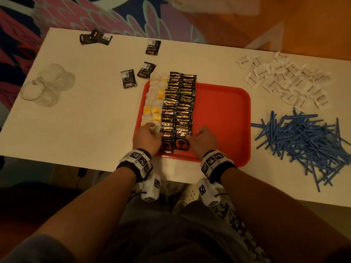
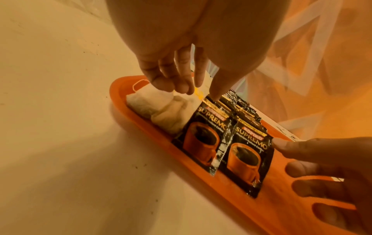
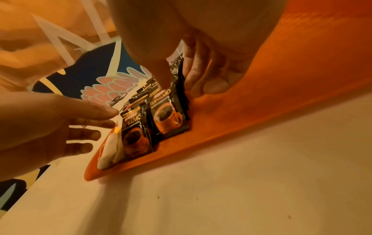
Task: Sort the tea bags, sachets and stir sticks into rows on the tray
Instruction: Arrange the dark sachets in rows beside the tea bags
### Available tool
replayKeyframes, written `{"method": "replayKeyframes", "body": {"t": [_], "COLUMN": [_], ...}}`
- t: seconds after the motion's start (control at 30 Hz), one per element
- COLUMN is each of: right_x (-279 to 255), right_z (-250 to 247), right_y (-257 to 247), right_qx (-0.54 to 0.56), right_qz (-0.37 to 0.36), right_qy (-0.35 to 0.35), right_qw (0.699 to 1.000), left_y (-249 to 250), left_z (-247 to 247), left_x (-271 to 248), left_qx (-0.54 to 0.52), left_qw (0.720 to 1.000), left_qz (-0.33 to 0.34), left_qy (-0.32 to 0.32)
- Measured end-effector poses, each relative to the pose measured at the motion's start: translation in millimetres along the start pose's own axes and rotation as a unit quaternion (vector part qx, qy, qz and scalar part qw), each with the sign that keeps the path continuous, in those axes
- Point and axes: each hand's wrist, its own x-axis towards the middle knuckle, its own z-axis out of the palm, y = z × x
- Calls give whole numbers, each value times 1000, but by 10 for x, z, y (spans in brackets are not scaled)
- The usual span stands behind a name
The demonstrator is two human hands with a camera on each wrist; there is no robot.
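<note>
- Step in hand: squaring the two coffee sachet rows (image 1: 178, 109) on the red tray (image 1: 224, 114), beside the tea bags (image 1: 154, 103).
- Left hand (image 1: 147, 138) and right hand (image 1: 203, 141): fingers relaxed, gripping nothing, touching the rows' outer edges.
- Next, probably: fetch loose sachets (image 1: 128, 78), then white sachets (image 1: 284, 80) and stir sticks (image 1: 302, 143) from the desk (image 1: 85, 114).

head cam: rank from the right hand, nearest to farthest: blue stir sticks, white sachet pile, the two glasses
1. Blue stir sticks: heap on the table right of the tray, closest to the right hand.
2. White sachet pile: far right of the table, beyond the sticks.
3. Glasses: lying at the table's left end, across from the left hand.
</note>
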Motion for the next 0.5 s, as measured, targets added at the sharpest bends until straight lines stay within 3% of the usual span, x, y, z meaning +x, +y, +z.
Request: {"method": "replayKeyframes", "body": {"t": [0.27, 0.5], "right_x": [-45, 51], "right_z": [-47, 134], "right_y": [-487, -936], "right_qx": [15, 24], "right_qz": [-58, -62], "right_qy": [-32, -37], "right_qw": [998, 997], "left_y": [-18, 161], "left_z": [-447, -839], "left_x": [362, 1362], "left_qx": [66, 233], "left_qw": [997, 962], "left_qz": [36, 123], "left_qy": [-5, -66]}}
